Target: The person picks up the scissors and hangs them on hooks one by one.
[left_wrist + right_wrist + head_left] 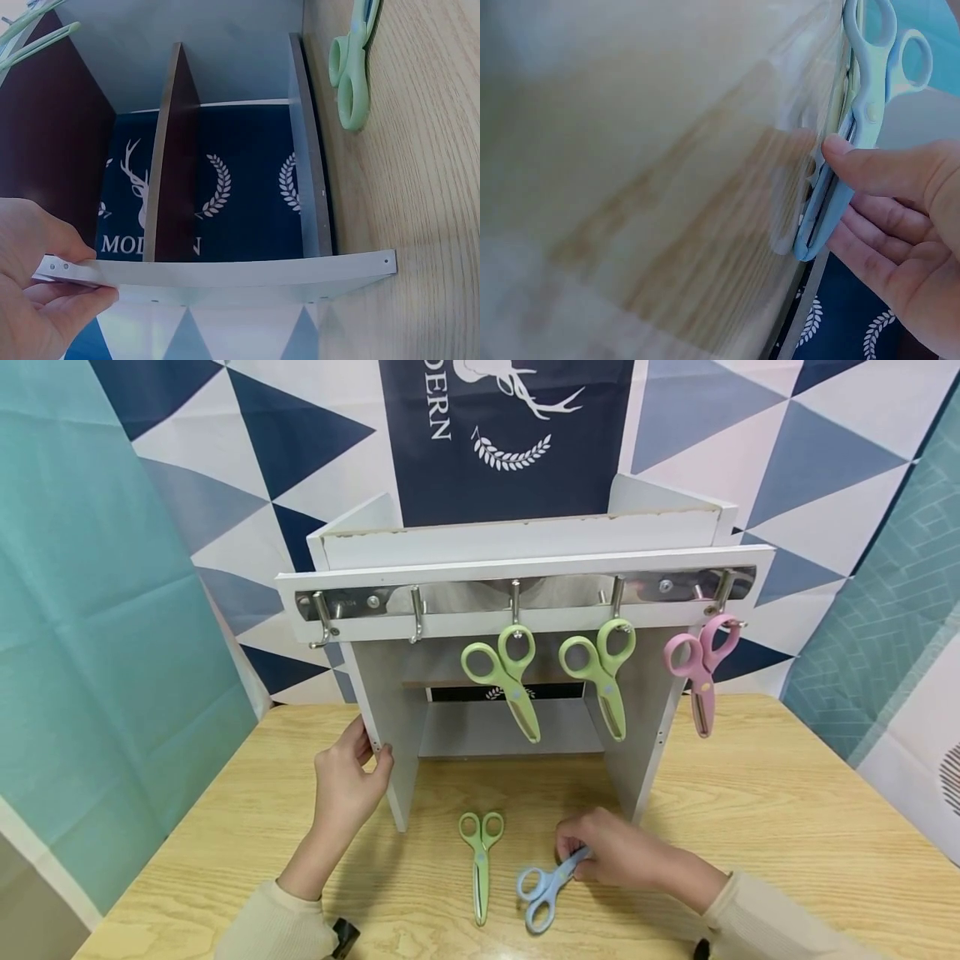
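Observation:
A white shelf unit [397, 735] stands on the table with a metal hook rail [465, 596] across its upper front. My left hand [348, 781] grips the front edge of its left side panel [247, 274], thumb on one face and fingers on the other. Low over the table, my right hand [622, 853] pinches blue scissors [550, 887] by the blade end; their handle loops point away from the palm. In the right wrist view the thumb presses the blades of these scissors [866, 112]. Green scissors [481, 864] lie between both hands, loops toward the shelf.
Two green scissors [516, 685] [606, 681] and pink scissors [701, 672] hang from hooks on the middle and right of the rail. Two left hooks [416, 614] hold nothing. Patterned cloth [300, 435] hangs behind the wooden table [787, 802].

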